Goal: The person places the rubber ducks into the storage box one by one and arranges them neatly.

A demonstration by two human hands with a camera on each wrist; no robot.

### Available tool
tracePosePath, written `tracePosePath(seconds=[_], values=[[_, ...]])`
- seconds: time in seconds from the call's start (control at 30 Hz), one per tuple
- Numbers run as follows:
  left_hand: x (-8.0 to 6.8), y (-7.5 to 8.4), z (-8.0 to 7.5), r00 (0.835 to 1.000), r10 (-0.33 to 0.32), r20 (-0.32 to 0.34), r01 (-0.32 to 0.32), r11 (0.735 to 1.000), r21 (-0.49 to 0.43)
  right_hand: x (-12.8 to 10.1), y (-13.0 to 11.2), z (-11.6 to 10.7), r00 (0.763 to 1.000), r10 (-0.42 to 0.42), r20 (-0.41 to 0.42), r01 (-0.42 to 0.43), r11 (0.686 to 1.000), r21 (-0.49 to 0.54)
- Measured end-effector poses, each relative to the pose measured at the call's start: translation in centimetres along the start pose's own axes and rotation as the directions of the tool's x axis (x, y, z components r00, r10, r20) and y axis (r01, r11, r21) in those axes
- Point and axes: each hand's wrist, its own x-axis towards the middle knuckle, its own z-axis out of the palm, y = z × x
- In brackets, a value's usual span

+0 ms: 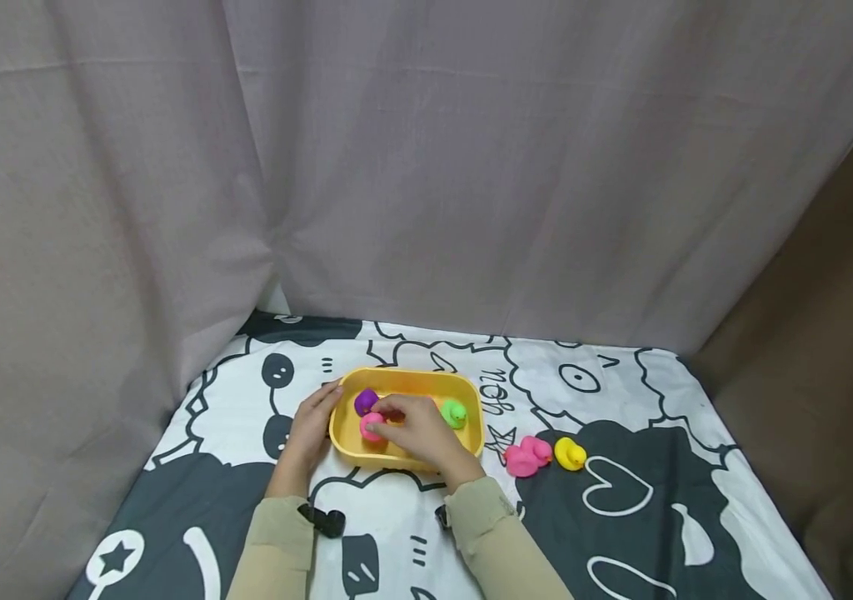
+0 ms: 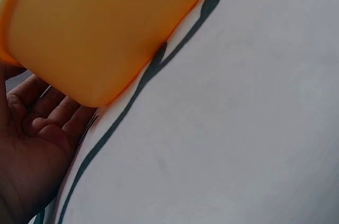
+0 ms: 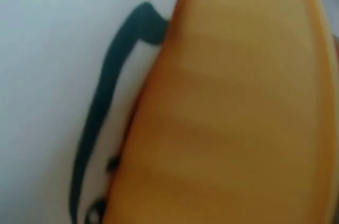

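A yellow tray (image 1: 411, 382) with raised walls sits on the cloth. My left hand (image 1: 312, 421) holds its left end; in the left wrist view, the fingers (image 2: 63, 110) lie against the outer wall. Over the tray reaches my right hand (image 1: 419, 429), its thumb and fingers pinching a pink rubber duck (image 1: 371, 427) near the tray's left part. A purple rubber duck (image 1: 366, 402) lies just behind that one. Toward the right end is a green rubber duck (image 1: 454, 413). The right wrist view shows mostly the tray's outer wall (image 3: 238, 102), and the right hand's grip is hidden there.
To the right of the tray, pink rubber ducks (image 1: 522, 461) lie touching, beside a yellow rubber duck (image 1: 570, 454). A black and white patterned cloth (image 1: 389, 550) covers the table. Grey curtains (image 1: 471, 183) hang behind and at the sides.
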Motion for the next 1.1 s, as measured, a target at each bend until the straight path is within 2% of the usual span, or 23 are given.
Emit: tracePosePath(seconds=[0.3,1.1], values=[[0.1,0.4,0.3,1.000,0.016,0.004,-0.016,1.000,0.001,0.9,0.6,0.7,0.999,-0.041,0.002,0.041,0.998,-0.046],[0.1,0.1,0.1,1.000,0.011,0.006,-0.011,1.000,-0.013,1.7,0.6,1.6,0.991,0.038,0.128,-0.030,0.998,-0.060]])
